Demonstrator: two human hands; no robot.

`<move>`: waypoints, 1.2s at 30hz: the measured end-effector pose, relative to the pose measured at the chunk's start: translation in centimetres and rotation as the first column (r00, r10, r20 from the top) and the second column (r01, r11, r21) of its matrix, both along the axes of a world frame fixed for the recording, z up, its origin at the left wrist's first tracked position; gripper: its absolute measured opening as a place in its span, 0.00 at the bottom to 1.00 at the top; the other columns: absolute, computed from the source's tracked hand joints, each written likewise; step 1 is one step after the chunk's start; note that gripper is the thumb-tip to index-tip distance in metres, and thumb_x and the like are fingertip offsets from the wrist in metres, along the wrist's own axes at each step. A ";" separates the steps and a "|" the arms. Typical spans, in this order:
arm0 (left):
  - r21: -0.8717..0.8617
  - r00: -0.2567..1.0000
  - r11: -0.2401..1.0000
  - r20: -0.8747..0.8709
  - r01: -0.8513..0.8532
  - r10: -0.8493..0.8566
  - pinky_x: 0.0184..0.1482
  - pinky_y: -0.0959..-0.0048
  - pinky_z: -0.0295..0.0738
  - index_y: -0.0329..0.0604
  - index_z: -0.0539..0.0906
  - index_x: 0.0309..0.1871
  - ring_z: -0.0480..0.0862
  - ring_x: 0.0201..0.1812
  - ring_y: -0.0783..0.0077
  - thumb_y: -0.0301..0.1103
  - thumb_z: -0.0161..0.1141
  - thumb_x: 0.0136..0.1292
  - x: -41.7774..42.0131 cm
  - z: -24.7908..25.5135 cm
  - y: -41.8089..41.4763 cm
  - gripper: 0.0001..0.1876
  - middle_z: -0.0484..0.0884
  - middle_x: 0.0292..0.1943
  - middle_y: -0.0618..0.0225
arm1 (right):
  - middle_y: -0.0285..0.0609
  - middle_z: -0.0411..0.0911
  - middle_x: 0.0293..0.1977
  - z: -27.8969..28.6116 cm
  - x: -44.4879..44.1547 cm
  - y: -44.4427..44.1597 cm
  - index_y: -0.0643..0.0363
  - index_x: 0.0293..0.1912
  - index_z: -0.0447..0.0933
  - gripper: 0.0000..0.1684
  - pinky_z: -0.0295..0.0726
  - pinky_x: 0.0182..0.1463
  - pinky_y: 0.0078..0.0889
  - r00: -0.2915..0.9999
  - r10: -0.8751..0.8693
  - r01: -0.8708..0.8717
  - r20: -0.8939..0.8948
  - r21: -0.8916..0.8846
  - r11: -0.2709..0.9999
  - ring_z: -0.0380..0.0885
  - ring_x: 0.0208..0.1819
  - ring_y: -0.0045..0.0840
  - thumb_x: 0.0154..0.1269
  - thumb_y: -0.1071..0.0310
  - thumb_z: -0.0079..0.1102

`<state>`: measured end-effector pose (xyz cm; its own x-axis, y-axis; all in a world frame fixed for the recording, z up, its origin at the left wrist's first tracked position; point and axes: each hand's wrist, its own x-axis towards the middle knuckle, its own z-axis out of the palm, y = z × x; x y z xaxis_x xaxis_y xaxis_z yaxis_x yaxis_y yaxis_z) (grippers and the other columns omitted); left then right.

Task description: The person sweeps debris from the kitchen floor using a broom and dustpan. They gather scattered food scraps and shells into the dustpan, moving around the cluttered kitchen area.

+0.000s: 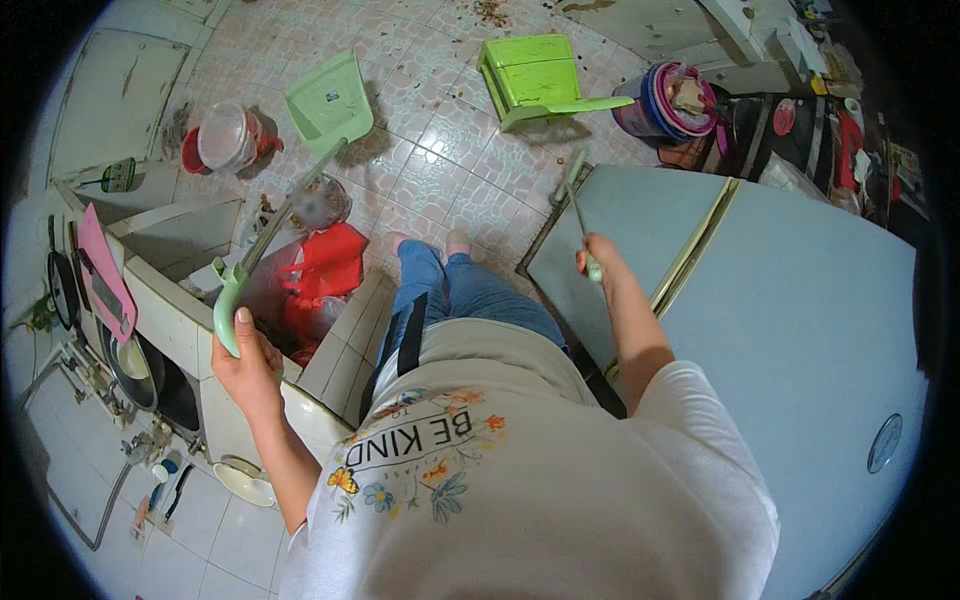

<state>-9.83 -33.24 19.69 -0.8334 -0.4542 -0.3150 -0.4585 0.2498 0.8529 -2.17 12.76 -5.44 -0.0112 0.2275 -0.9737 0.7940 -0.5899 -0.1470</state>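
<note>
My left hand (251, 364) grips the curved pale-green end of a long-handled dustpan (330, 105). Its metal pole slants away past the tiled counter, and the wide green pan is out ahead over the tiled floor, its inside bare of visible dirt. Whether the pan touches the floor I cannot tell. In my right hand (606, 259) is the green-tipped grip of a thin-handled broom (573, 180). The broom's green head is at the near corner of a blue-grey refrigerator (810, 285), seen nearly end-on, with its bristles hard to make out.
Brown debris (491, 11) is scattered on the floor (442, 142) ahead. A lime-green plastic stool (529, 71) and stacked buckets (660, 105) stand at the far right. Left are red containers (193, 150), a red bag (330, 259) and a tiled counter (169, 315) with a pink cutting board (101, 270).
</note>
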 end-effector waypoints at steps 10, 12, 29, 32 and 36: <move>-0.002 0.994 0.994 0.032 -0.109 0.109 0.12 0.83 0.55 0.40 0.73 0.34 0.62 0.11 0.85 0.40 0.57 0.64 -0.3 -0.2 -3.1 0.12 0.64 0.13 0.76 | 0.46 0.70 0.20 -5.2 -5.2 -6.4 0.70 0.49 0.62 0.17 0.71 0.12 0.30 0.874 0.483 -0.483 0.055 -0.015 0.875 0.69 0.14 0.26 0.62 0.72 0.37; -0.045 0.994 0.994 0.035 -0.100 0.102 0.13 0.83 0.57 0.40 0.73 0.33 0.63 0.12 0.85 0.39 0.57 0.64 -0.5 0.2 -3.2 0.12 0.65 0.13 0.76 | 0.48 0.69 0.21 -0.8 -6.0 -12.1 0.70 0.45 0.66 0.15 0.67 0.12 0.33 0.899 0.437 -0.438 -0.036 -0.045 0.898 0.69 0.15 0.29 0.59 0.77 0.38; 0.002 0.991 0.991 0.024 -0.131 0.131 0.14 0.81 0.56 0.39 0.73 0.33 0.62 0.12 0.84 0.41 0.57 0.64 -2.6 1.2 -8.9 0.13 0.65 0.13 0.75 | 0.38 0.63 0.16 3.3 -14.5 -17.4 0.47 0.62 0.55 0.25 0.63 0.14 0.25 0.760 0.551 -0.615 -0.345 -0.106 0.781 0.61 0.12 0.21 0.66 0.66 0.43; -0.016 0.994 0.994 0.020 -0.104 0.105 0.14 0.82 0.57 0.39 0.74 0.35 0.63 0.13 0.85 0.40 0.57 0.64 -3.7 0.9 -8.9 0.13 0.65 0.14 0.76 | 0.37 0.64 0.18 6.6 -13.5 -15.7 0.45 0.67 0.51 0.32 0.65 0.15 0.25 0.642 0.708 -0.754 -0.296 -0.074 0.653 0.63 0.13 0.20 0.66 0.66 0.45; -0.002 0.988 0.988 0.025 -0.155 0.155 0.14 0.83 0.57 0.40 0.74 0.34 0.63 0.13 0.85 0.40 0.57 0.64 -5.8 1.0 -7.7 0.12 0.65 0.14 0.76 | 0.38 0.66 0.19 8.4 -14.9 -15.3 0.46 0.66 0.54 0.30 0.69 0.16 0.26 0.371 0.897 -0.929 -0.243 -0.093 0.359 0.66 0.15 0.20 0.66 0.66 0.46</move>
